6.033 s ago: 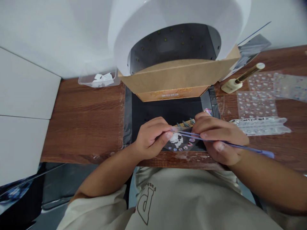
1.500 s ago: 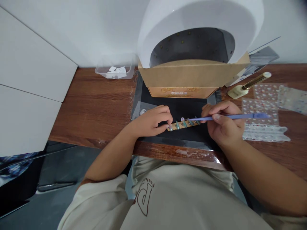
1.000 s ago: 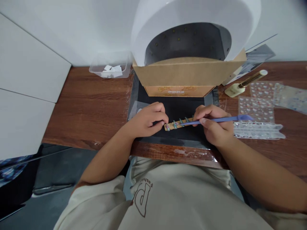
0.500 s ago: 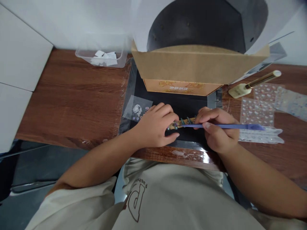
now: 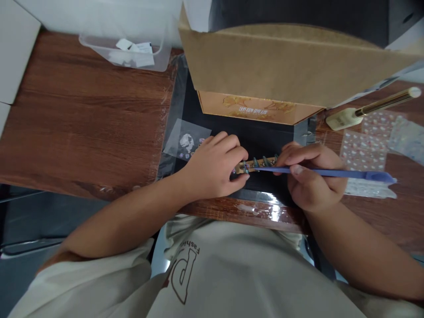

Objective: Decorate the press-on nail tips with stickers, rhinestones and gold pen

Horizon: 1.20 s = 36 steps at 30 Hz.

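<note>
My left hand [image 5: 215, 168] rests on the black mat [image 5: 232, 130], its thumb and fingers closed around the left end of a narrow tan strip [image 5: 251, 165]. Several dark green, shiny nail tips [image 5: 265, 160] appear to sit across this strip with small decorations, too small to make out. In my right hand [image 5: 313, 176] is a slim purple stick tool [image 5: 344, 173], pinched between thumb and fingers. Its thin end points left and meets the strip near my left fingertips; the wider end sticks out to the right. Right fingers also lie by the strip's right end.
Behind the mat stands a cardboard box [image 5: 285, 66] over an orange box [image 5: 261, 108]. A clear sheet with stickers [image 5: 187, 141] lies left of my hand. A clear bin [image 5: 159, 62] holds white scraps. At right are a gold-capped polish bottle [image 5: 344, 119] and patterned packets [image 5: 364, 150].
The view has shifted, bringing the boxes closer. My hands keep their grips on the strip and the purple stick tool, with hardly any movement relative to the mat.
</note>
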{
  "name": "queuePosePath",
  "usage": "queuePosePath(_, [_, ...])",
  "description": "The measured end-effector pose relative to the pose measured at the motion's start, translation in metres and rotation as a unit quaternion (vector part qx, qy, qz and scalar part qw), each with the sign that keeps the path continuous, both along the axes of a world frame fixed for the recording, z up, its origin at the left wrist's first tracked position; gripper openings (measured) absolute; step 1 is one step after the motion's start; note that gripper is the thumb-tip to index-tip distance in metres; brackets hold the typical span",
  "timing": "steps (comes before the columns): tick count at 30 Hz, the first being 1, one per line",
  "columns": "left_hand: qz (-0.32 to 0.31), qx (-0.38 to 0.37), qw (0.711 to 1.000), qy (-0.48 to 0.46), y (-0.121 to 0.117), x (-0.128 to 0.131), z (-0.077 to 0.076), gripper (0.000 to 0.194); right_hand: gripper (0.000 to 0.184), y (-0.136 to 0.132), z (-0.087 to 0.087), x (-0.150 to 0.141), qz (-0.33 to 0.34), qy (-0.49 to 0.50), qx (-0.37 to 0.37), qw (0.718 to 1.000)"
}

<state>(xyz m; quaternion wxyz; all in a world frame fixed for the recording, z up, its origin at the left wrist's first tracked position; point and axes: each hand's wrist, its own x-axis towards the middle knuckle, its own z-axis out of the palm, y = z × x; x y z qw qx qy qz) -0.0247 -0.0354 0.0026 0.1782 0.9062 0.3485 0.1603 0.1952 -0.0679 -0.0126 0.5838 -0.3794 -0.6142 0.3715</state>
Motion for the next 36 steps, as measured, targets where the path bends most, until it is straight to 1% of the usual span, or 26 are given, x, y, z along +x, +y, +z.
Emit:
queuePosePath(7, [-0.003, -0.005, 1.0, -0.007, 0.0008, 0.0008, 0.0005, 0.025, 0.007, 0.0008, 0.001, -0.0001, 0.006, -0.002, 0.002, 1.0])
queuePosePath(12, [-0.007, -0.002, 1.0, -0.012, 0.0008, 0.0008, 0.0002, 0.023, 0.006, -0.0008, -0.0001, 0.0002, 0.004, 0.005, -0.017, 1.0])
queuePosePath(18, [-0.009, 0.004, 1.0, -0.008, 0.0006, 0.0008, 0.0001, 0.023, 0.006, -0.002, -0.0009, 0.0009, -0.01, -0.014, -0.039, 0.999])
queuePosePath(24, [-0.012, 0.001, 1.0, -0.004, 0.0009, 0.0006, 0.0009, 0.023, 0.005, -0.0003, -0.0025, 0.001, -0.003, 0.007, -0.028, 1.0])
queuePosePath(30, [-0.012, 0.003, 1.0, -0.009, 0.0014, 0.0007, 0.0003, 0.023, 0.004, -0.0024, 0.0005, 0.0012, -0.001, 0.001, -0.063, 0.998])
queuePosePath(36, [-0.011, -0.002, 1.0, -0.005, 0.001, 0.0013, 0.0005, 0.023, 0.005, -0.0026, 0.0003, 0.0007, -0.006, -0.004, -0.069, 0.998])
